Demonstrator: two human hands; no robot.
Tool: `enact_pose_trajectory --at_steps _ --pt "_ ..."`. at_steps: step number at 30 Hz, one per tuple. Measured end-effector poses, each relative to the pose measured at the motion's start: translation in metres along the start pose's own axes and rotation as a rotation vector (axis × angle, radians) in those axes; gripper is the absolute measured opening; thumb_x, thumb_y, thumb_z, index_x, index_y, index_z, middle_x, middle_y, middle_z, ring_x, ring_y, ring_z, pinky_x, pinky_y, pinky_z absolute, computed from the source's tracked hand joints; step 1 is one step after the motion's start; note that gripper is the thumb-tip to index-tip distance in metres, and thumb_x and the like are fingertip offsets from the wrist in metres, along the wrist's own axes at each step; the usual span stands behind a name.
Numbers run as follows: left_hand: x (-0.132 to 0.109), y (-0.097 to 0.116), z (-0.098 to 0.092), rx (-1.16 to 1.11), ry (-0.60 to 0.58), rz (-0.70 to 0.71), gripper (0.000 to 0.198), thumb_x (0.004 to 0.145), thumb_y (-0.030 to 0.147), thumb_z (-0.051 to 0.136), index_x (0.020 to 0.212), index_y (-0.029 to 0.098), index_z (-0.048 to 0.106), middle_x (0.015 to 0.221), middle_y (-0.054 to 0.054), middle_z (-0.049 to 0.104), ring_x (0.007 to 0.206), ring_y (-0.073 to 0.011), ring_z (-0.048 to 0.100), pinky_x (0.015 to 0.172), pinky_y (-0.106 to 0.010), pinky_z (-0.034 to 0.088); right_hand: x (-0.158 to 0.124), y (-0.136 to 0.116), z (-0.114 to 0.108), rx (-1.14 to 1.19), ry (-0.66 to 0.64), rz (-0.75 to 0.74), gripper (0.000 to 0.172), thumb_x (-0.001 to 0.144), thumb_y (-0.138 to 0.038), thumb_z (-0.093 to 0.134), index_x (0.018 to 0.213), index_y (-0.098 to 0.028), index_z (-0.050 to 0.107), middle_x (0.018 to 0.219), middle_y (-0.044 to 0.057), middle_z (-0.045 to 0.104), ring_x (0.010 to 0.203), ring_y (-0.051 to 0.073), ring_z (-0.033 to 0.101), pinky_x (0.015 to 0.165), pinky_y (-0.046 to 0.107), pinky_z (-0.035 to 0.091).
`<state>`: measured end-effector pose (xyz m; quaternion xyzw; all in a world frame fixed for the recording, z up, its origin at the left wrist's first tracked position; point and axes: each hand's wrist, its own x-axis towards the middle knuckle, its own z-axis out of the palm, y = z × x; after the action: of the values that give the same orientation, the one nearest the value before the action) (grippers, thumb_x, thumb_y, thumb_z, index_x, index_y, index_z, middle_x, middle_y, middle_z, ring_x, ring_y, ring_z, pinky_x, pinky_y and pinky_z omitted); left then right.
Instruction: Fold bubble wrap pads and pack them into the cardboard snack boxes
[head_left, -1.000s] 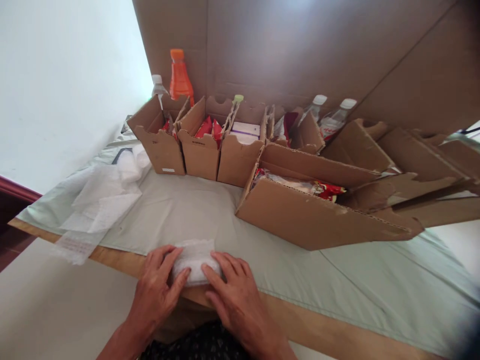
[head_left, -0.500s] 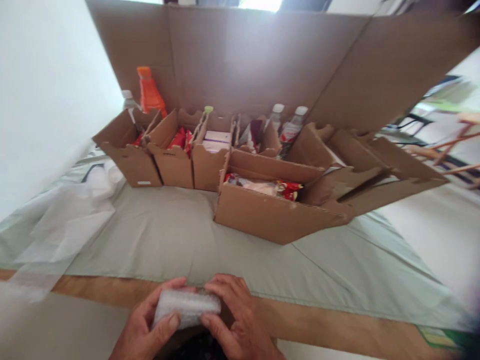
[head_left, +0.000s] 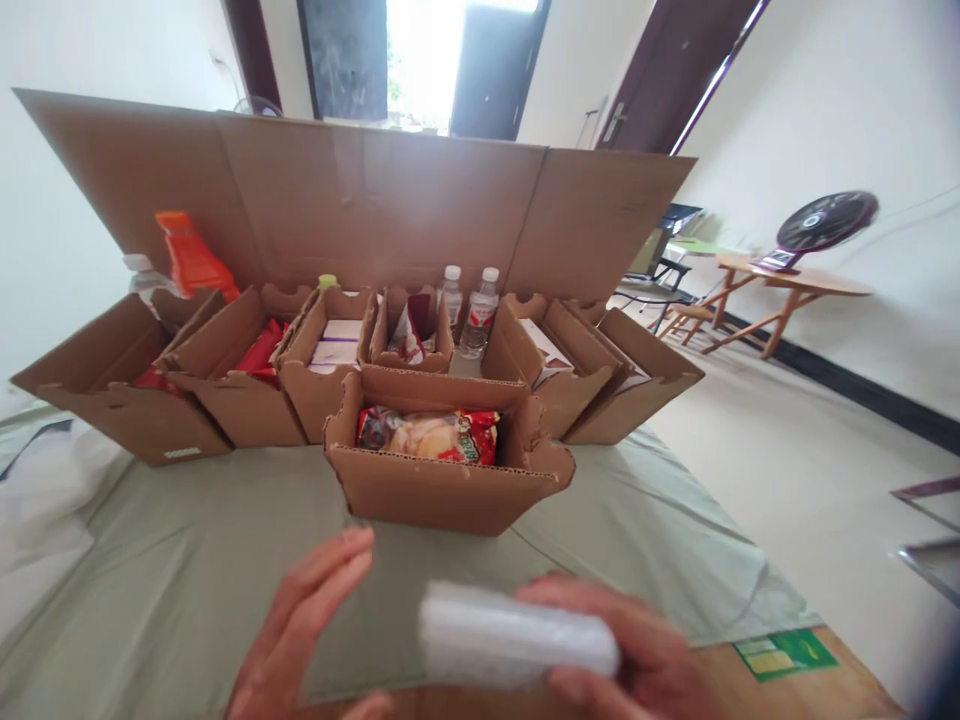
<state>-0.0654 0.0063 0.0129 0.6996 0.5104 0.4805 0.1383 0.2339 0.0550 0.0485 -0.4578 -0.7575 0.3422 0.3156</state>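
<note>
My right hand [head_left: 637,650] grips a folded white bubble-wrap pad [head_left: 517,635] above the near edge of the table, both smeared by motion. Beside it my left hand [head_left: 300,625] hovers with fingers stretched out, just left of the pad and not touching it. In front of both hands stands a small cardboard box [head_left: 450,490] holding snack packets [head_left: 427,435].
A row of open cardboard boxes [head_left: 247,385] with red packets, white cartons and water bottles [head_left: 480,310] stands before a tall cardboard sheet [head_left: 360,200]. An orange bottle [head_left: 191,260] is at the left. A pale green cloth [head_left: 187,560] covers the table. White wrap [head_left: 37,500] lies far left.
The pad has been lifted off the table edge and carried right in my right hand. My left hand has let go and opened. The view has swung up and right.
</note>
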Motion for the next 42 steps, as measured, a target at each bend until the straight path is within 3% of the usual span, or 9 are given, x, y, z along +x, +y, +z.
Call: enact_pose_trajectory --at_steps 4,8,15,22,25,28,32,37,42 --pt "0.07 0.007 0.006 0.39 0.125 0.287 0.067 0.091 0.013 0.065 0.153 0.016 0.041 0.149 -0.015 0.055 0.148 -0.032 0.039 0.119 -0.051 0.037 0.052 -0.036 -0.079 -0.334 0.258 -0.2 0.029 0.092 -0.047 0.068 0.114 -0.03 0.075 0.097 0.002 0.077 0.079 0.02 0.071 0.069 0.026 0.058" --pt "0.094 0.003 0.02 0.412 0.115 0.392 0.037 0.089 0.002 0.06 0.123 0.016 0.065 0.11 -0.009 0.073 0.132 -0.0268 0.055 0.12 -0.054 0.031 0.113 -0.063 -0.103 -0.586 -0.026 -0.328 0.019 0.096 -0.041 0.064 0.102 -0.027 0.075 0.093 0.002 0.075 0.08 0.018 0.067 0.069 0.028 0.053" --pt "0.08 -0.012 0.021 0.391 0.071 0.443 0.034 0.082 0.0 0.062 0.109 0.02 0.072 0.101 -0.005 0.075 0.117 -0.0225 0.062 0.12 -0.048 0.029 0.171 -0.071 -0.065 -0.987 -0.602 -0.407 0.019 0.084 -0.011 0.067 0.067 -0.02 0.071 0.068 0.003 0.07 0.072 0.02 0.064 0.072 0.032 0.043" --pt "0.085 -0.008 0.022 0.354 0.071 0.415 0.03 0.085 0.002 0.061 0.108 0.019 0.072 0.101 -0.004 0.074 0.114 -0.0217 0.062 0.12 -0.046 0.03 0.192 -0.038 -0.004 -1.172 -0.861 -0.238 0.019 0.084 -0.005 0.063 0.088 -0.011 0.08 0.087 0.015 0.079 0.08 0.025 0.074 0.065 0.031 0.045" --pt "0.08 -0.004 0.022 0.349 0.128 0.382 0.037 0.084 0.0 0.062 0.115 0.02 0.069 0.112 -0.006 0.07 0.125 -0.0253 0.058 0.119 -0.048 0.032 0.182 -0.039 -0.031 -1.039 -0.736 -0.353 0.022 0.081 -0.014 0.073 0.102 -0.016 0.079 0.099 0.012 0.079 0.095 0.029 0.073 0.082 0.038 0.051" --pt "0.07 -0.004 0.017 0.323 0.298 0.206 0.059 0.086 0.009 0.066 0.142 0.025 0.055 0.14 -0.009 0.057 0.139 -0.0294 0.048 0.119 -0.051 0.035 0.146 -0.045 -0.077 -0.826 -0.228 -0.504 0.032 0.089 -0.027 0.069 0.121 -0.026 0.071 0.119 0.006 0.075 0.111 0.028 0.068 0.097 0.044 0.05" --pt "0.057 -0.022 0.012 0.129 0.332 -0.267 0.068 0.092 0.035 0.065 0.155 0.034 0.039 0.155 -0.007 0.048 0.14 -0.0321 0.047 0.118 -0.056 0.037 0.083 -0.019 -0.101 -0.672 0.301 -0.244 0.02 0.098 -0.041 0.058 0.112 -0.033 0.07 0.106 0.002 0.076 0.093 0.024 0.073 0.073 0.033 0.059" --pt "0.06 -0.053 0.036 -0.411 0.134 -0.508 0.076 0.09 0.05 0.066 0.156 0.028 0.035 0.156 -0.012 0.048 0.14 -0.0334 0.049 0.115 -0.053 0.043 0.058 0.041 -0.029 -0.395 0.197 -0.031 0.055 0.091 -0.052 0.062 0.137 -0.021 0.057 0.116 0.011 0.074 0.089 0.026 0.072 0.072 0.037 0.061" --pt "0.053 -0.045 0.045 -0.437 0.16 -0.449 0.069 0.092 0.046 0.066 0.153 0.025 0.04 0.144 -0.013 0.059 0.134 -0.0281 0.057 0.111 -0.043 0.049 0.071 0.038 0.035 -0.287 0.279 -0.071 0.042 0.094 -0.041 0.057 0.128 -0.016 0.061 0.105 0.013 0.073 0.095 0.029 0.069 0.077 0.039 0.058"
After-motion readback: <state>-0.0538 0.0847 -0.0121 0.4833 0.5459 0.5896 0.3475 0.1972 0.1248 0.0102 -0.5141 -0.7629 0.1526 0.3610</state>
